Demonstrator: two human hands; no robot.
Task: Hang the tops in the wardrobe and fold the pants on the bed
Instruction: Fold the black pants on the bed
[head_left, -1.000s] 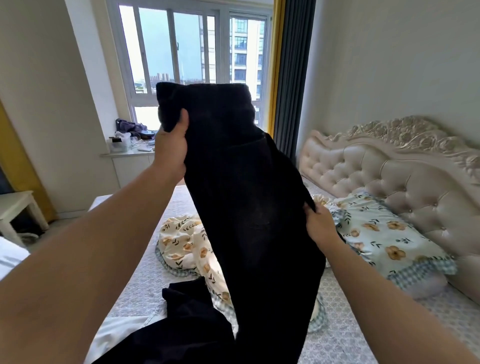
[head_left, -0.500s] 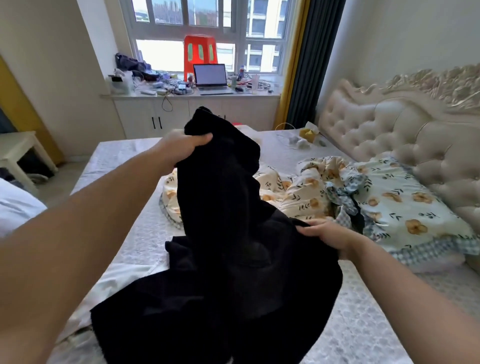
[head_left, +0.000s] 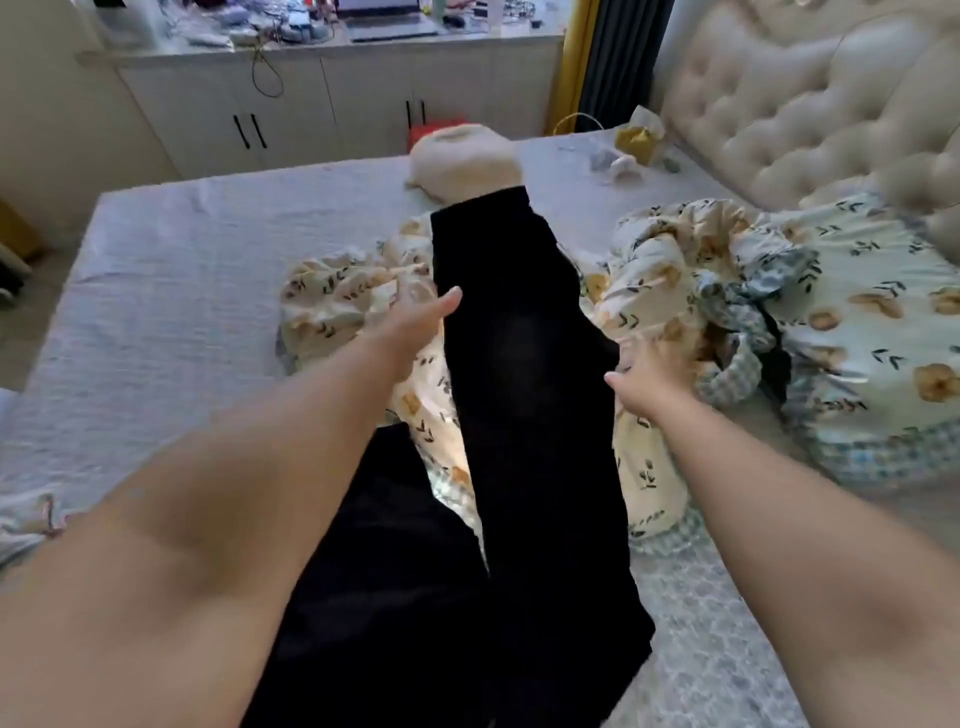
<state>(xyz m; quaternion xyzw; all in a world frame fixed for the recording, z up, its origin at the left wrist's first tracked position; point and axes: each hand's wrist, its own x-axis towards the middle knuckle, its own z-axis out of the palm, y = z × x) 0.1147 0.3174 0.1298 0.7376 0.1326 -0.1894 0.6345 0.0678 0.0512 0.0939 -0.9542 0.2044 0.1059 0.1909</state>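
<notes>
Black pants (head_left: 524, 374) lie stretched lengthwise down the bed (head_left: 171, 291), their far end over a crumpled floral quilt (head_left: 353, 291). My left hand (head_left: 415, 322) hovers open at the pants' left edge, fingers spread toward the fabric. At the right edge, about mid-length, my right hand (head_left: 644, 379) is open and blurred, holding nothing. A second dark garment (head_left: 374, 582) lies bunched at the near left, partly under my left forearm.
A floral pillow (head_left: 883, 332) and the tufted headboard (head_left: 810, 104) are on the right. A cream cushion (head_left: 462, 161) sits at the bed's far edge, small items (head_left: 634, 145) beside it. White cabinets (head_left: 322, 109) with a cluttered top stand beyond.
The pants were held up in both hands, then came down onto the bed. Both hands have let go and now sit open at the edges. The view has tilted downward.
</notes>
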